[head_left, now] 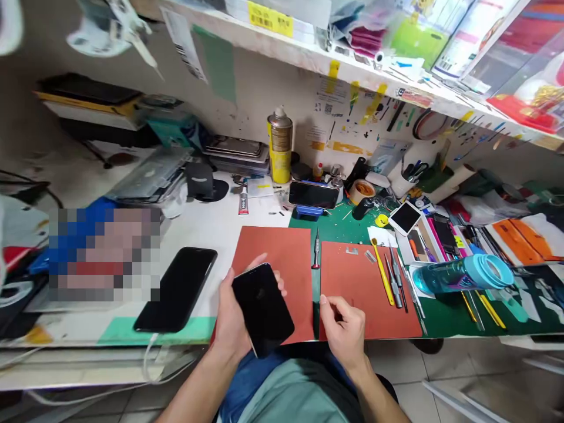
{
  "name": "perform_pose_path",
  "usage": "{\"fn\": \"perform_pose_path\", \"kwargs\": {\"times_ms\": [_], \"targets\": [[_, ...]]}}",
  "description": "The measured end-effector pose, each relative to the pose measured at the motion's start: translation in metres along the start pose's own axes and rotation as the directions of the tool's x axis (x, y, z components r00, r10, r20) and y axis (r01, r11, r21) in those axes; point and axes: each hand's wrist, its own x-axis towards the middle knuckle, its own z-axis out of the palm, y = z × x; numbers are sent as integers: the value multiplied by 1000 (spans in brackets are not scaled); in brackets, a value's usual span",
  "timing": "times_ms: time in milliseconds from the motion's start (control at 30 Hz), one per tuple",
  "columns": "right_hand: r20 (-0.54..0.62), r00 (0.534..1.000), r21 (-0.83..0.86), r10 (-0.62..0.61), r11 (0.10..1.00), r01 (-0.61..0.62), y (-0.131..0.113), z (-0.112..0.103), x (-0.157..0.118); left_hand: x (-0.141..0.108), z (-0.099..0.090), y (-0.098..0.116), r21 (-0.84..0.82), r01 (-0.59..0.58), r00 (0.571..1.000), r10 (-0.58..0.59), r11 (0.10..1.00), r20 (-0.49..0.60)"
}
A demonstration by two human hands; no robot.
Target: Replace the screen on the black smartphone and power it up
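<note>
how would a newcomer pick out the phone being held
On the white-and-green workbench, find the left of two rectangular reddish-brown mats. Over its near edge, the bare left hand grips a rectangular phone with a glossy black screen. Only this one is held: a black phone lies flat by a white cable, and a dark-screened phone rests on a blue stand.

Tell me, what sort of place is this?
Probably a phone repair workspace: the left hand holds a dark phone, a second phone lies farther left, and slim tools rest on a reddish mat.
</note>
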Motion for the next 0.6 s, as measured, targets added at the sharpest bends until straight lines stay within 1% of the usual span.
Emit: {"fn": "perform_pose_path", "kwargs": {"times_ms": [67, 233, 467, 600], "targets": [[26, 1000, -6, -10, 1000, 10, -2, 2, 0, -2, -1, 0, -13, 6, 1000, -6, 1000, -29], [99, 993, -99, -68, 992, 78, -6, 6, -2, -1, 0, 1, -56, -2, 993, -5, 998, -117], [123, 983, -151, -134, 977, 152, -5, 7, -4, -2, 4, 1, -78, 11, 993, -20, 997, -115], [122, 982, -151, -143, 975, 160, -5, 8, -5, -2, 5, 1, -76, 7, 992, -16, 997, -123]]}}
